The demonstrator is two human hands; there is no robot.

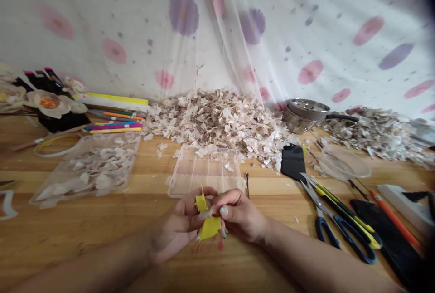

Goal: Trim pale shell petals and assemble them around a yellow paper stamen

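Low in the middle of the view, my left hand (176, 227) and my right hand (238, 213) meet over the wooden table (102, 234). Both pinch a small yellow scrap of paper or fabric (208, 225), which hangs between the fingertips. The fingers of both hands are closed around it. Just beyond the hands lies a clear plastic compartment box (205, 170) with a few pale flakes in it.
A large heap of pale husk-like flakes (217, 118) sits mid-table, another heap (377, 132) at right. A clear tray of flakes (90, 166), coloured pens (115, 123), paper flowers (50, 102), metal bowl (306, 114), black phone (292, 161), clear bowl (343, 161), blue scissors (336, 225).
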